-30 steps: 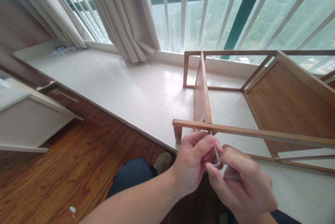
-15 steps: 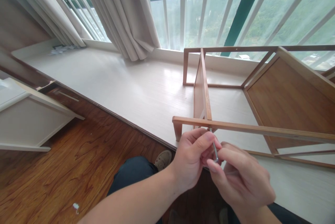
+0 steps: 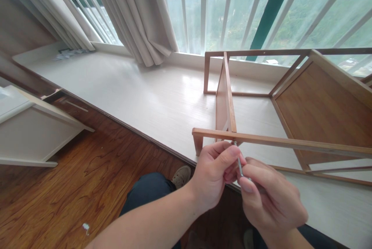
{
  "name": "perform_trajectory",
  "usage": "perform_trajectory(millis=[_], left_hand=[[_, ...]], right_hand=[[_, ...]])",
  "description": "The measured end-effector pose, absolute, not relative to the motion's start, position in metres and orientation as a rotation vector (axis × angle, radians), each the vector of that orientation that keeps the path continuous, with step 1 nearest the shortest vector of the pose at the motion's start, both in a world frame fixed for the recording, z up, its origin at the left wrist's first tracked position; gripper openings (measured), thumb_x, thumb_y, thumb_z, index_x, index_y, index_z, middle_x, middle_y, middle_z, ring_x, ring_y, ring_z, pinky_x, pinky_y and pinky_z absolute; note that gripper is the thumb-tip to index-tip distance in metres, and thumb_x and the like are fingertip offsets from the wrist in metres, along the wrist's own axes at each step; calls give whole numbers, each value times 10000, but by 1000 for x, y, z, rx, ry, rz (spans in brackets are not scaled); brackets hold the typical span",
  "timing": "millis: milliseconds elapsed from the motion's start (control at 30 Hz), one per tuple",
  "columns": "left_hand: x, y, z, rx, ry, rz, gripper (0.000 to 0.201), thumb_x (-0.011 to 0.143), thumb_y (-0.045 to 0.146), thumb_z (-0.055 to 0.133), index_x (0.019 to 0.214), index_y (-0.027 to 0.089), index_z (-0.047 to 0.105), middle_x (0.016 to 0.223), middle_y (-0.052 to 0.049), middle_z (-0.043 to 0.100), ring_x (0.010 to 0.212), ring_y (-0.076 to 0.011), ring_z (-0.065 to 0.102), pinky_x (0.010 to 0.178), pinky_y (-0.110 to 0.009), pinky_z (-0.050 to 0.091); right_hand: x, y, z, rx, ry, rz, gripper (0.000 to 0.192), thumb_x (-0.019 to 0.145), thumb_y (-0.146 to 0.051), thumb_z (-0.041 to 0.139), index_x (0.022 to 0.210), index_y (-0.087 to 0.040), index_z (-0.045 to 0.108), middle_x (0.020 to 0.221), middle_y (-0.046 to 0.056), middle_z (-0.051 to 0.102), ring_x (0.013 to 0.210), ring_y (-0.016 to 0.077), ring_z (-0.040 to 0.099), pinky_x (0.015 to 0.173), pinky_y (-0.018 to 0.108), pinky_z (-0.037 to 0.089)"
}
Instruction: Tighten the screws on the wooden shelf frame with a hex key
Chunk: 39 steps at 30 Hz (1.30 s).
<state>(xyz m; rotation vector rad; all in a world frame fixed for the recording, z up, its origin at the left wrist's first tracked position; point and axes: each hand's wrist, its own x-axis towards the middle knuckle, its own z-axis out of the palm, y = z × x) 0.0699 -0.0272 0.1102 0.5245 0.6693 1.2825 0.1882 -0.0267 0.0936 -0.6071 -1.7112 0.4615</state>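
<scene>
A thin metal hex key (image 3: pixel 240 167) runs between my two hands, its upper end at a screw head (image 3: pixel 235 143) in the near rail of a wooden shelf frame (image 3: pixel 267 140). My left hand (image 3: pixel 210 175) is closed, thumb and forefinger pinching the key close to the screw. Lower down, my right hand (image 3: pixel 273 196) pinches the key's bent end between thumb and fingers. The frame lies on its side, and an upright wooden panel (image 3: pixel 223 97) meets the rail right at the screw. My fingers hide part of the key.
The frame rests on a white window ledge (image 3: pixel 139 94) below white bars (image 3: pixel 204 12). A curtain (image 3: pixel 139 16) hangs to the left. A white piece of furniture (image 3: pixel 37 132) stands on the wooden floor (image 3: pixel 95 179). Paper scraps (image 3: pixel 71 53) lie at the ledge's far end.
My right thumb and fingers have shifted slightly right, and the bent end of the hex key has swung right with them. My left hand keeps its pinch near the screw.
</scene>
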Motion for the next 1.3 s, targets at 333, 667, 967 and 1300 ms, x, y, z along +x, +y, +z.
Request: perform_trajectory(millis=[333,667,967,1300], left_hand=[[69,-26,108,541,631,1269,376,872,428,765,678,131,641,469,69,390,395,-45,408,422,-201,200],[68,-28,108,573,657,1254,378,874,453,766,701,136,653,497,57,430,450,-39,376,474,-211,227],[68,-30,104,611,682,1257,360,908,463,713,739,149,664,521,57,390,478,-59,353,499,-230,261],[67,-30,107,586,707,1257,382,892,488,723,727,150,658,511,45,423,483,-65,364,498,-212,316]], right_hand=[[187,-32,89,-627,-1639,566,176,904,-37,553,890,-161,677,773,40,654,677,162,641,622,301,532],[190,-29,86,-621,-1625,589,48,924,-164,627,899,-160,667,706,13,584,608,134,558,589,288,529],[189,-28,88,-605,-1622,607,26,917,-168,678,930,-167,656,669,-6,562,608,138,569,572,281,546],[186,-26,94,-651,-1685,431,145,849,-136,776,873,-178,639,619,-21,577,557,126,576,527,251,496]])
